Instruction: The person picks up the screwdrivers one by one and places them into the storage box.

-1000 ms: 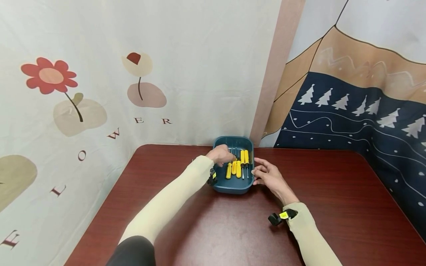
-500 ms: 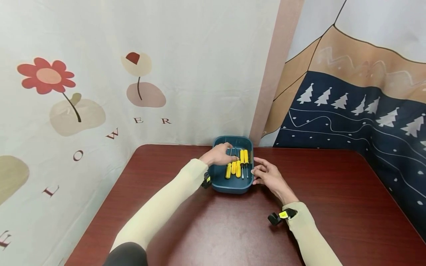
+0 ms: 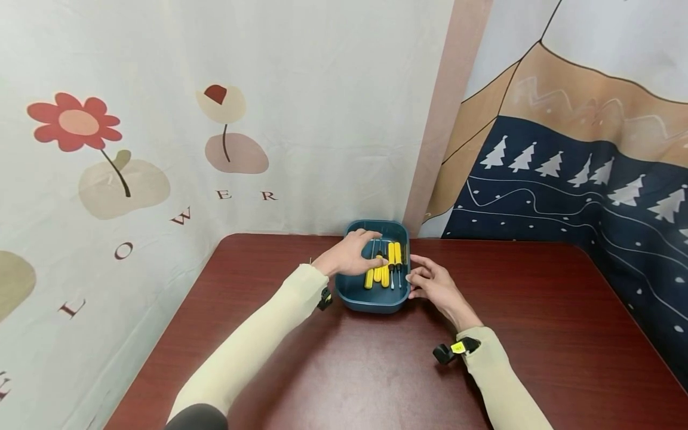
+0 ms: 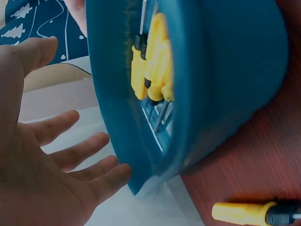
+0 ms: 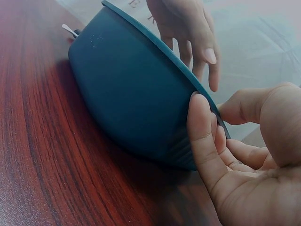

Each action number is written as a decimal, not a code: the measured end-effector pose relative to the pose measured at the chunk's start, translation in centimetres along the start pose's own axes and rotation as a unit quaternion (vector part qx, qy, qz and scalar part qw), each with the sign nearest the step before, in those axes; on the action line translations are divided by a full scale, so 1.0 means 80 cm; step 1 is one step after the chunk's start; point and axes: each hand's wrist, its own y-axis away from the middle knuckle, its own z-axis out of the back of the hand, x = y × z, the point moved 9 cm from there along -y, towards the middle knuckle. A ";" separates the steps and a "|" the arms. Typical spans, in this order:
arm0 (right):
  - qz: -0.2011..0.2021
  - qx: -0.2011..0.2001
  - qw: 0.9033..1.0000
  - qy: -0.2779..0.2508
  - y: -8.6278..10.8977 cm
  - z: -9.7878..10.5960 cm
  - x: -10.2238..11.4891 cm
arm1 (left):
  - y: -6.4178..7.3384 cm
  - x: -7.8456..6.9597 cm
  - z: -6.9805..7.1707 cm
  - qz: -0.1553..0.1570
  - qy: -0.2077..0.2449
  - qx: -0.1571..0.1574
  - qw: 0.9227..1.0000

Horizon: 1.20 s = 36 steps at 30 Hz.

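Observation:
A dark blue-green plastic tub (image 3: 376, 306) stands at the table's back edge. Inside lie several yellow-handled screwdrivers (image 3: 384, 273), most in a row, some with tips away from me and others toward me. My left hand (image 3: 349, 254) hovers over the tub's left side with fingers spread, and in the left wrist view its palm holds nothing. On the right, my right hand (image 3: 438, 286) pinches the tub's rim between thumb and fingers, seen close up in the right wrist view. Another yellow-and-black screwdriver (image 4: 240, 213) lies on the table outside the tub, mostly hidden by my left arm in the head view.
The dark red wooden table (image 3: 376, 370) extends to both sides and toward me. A pale printed curtain (image 3: 322, 119) hangs right behind the tub, and a navy tree-patterned cloth (image 3: 537, 191) lies behind the right side. Each wrist carries a small black camera (image 3: 445, 354).
My left hand has drawn back to the left, and its bent fingers have come off the screwdrivers and spread. My right hand has stayed at the tub's rim.

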 end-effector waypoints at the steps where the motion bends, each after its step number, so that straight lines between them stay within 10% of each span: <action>1: -0.001 0.000 1.000 0.001 0.000 0.000 0.000 | 0.002 0.000 0.000 -0.003 -0.004 -0.002 1.000; 20: -0.001 -0.006 1.000 0.004 0.002 0.001 0.000 | 0.033 0.015 0.017 -0.012 -0.066 -0.072 0.995; 36: 0.001 -0.010 1.000 0.007 -0.001 -0.001 -0.001 | 0.052 0.063 0.040 0.032 0.013 -0.113 0.993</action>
